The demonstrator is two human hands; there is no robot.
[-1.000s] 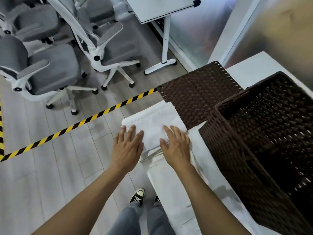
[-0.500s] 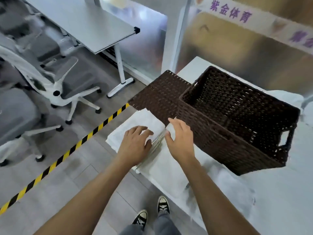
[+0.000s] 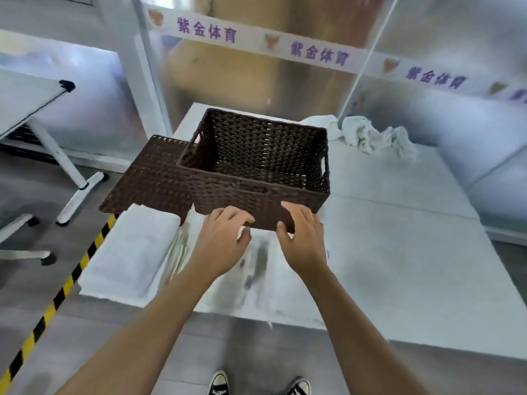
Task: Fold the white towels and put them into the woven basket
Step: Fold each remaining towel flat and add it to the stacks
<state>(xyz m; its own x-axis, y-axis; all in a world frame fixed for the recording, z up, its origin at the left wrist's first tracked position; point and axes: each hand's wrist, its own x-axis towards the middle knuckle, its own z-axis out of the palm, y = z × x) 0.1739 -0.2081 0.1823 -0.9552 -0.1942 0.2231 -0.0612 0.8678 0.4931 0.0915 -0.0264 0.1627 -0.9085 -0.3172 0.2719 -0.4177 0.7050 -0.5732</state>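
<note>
A dark brown woven basket [image 3: 256, 178] stands open on the white table [image 3: 399, 252], with nothing visible inside. Its flat woven lid [image 3: 148, 181] lies to its left. A folded stack of white towels [image 3: 128, 252] rests at the table's left edge, in front of the lid. Crumpled white towels [image 3: 370, 135] lie at the far side, behind the basket's right corner. My left hand [image 3: 224, 238] and my right hand [image 3: 302, 235] hover with loosely spread fingers just before the basket's near wall, holding nothing.
A yellow-black floor tape line [image 3: 57, 297] runs along the left. A white desk leg [image 3: 71, 178] and a chair base [image 3: 25, 243] stand on the floor to the left. Frosted partition panels [image 3: 256, 75] rise behind the table.
Both hands have left the folded towel stack and moved right to the front of the basket. My view swung right, bringing the whole basket and the crumpled towels into sight.
</note>
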